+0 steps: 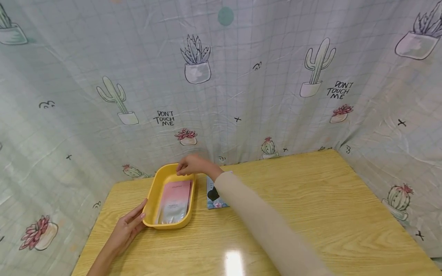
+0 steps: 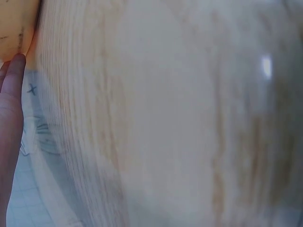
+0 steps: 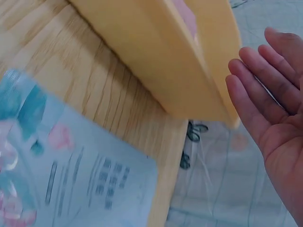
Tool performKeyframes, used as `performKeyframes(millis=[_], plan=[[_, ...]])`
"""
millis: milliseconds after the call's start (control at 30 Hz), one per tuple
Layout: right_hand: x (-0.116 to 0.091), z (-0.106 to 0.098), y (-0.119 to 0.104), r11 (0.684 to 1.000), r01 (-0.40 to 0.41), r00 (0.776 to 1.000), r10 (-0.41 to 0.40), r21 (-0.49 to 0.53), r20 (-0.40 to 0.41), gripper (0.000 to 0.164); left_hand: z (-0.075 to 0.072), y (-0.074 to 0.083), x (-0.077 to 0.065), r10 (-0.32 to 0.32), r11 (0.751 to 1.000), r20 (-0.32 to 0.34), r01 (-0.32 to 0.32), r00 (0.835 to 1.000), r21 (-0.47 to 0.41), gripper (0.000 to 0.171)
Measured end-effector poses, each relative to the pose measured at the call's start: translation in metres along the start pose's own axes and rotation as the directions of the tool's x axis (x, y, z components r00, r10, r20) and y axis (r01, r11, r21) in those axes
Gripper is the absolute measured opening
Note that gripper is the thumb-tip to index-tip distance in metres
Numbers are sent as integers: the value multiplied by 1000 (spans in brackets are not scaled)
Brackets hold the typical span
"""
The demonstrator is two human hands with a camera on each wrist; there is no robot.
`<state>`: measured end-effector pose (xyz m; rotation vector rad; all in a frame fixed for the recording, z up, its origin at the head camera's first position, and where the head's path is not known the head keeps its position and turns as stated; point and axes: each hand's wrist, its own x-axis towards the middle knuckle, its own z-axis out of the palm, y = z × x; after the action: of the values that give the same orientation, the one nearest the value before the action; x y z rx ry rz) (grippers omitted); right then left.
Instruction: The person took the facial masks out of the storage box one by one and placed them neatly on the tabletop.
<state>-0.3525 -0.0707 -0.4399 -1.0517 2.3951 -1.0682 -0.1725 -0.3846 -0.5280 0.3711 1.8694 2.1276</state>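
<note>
Apparently mid-packing, a straight-fingered left hand (image 1: 128, 229) steadied the yellow tray (image 1: 156, 193); the empty right hand (image 1: 195, 165) — fingers loosely bent — hovered at its far end, floral pouch (image 3: 80, 161) likely next to grasp.

Pale curtain (image 1: 238, 96) (cactus-printed), wood-grained table (image 1: 293, 199)

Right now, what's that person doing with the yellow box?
A person has their left hand against the side of the yellow tray, near its front corner. Their right hand is by the tray's far end, with nothing in it. A pink and silver packet lies inside the tray. A blue flowery packet lies on the table, just right of the tray.
</note>
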Motion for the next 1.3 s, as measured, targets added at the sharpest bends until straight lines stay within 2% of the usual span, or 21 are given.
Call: performKeyframes(millis=[267,433,600,833,1033,1300], plan=[[24,16,-11,995,-84,995,87,-53,51,21,-1,3,-2,-7,1000,0,7,1000,11,59],[26,18,-14,983,-147,985,156,-113,71,15,1,3,-1,-9,1000,14,8,1000,19,59],[28,20,-18,971,-157,975,182,-180,128,14,2,3,-1,-11,1000,9,11,1000,14,58],[32,25,-19,968,-174,971,199,-178,130,14,-1,3,-1,-9,1000,11,9,1000,22,58],[34,26,-20,973,-160,975,182,-166,125,15,-1,1,1,15,1000,13,-15,1000,14,57],[34,29,-19,976,-207,966,215,-70,142,22,1,-4,1,26,1000,-8,-26,1000,9,56]])
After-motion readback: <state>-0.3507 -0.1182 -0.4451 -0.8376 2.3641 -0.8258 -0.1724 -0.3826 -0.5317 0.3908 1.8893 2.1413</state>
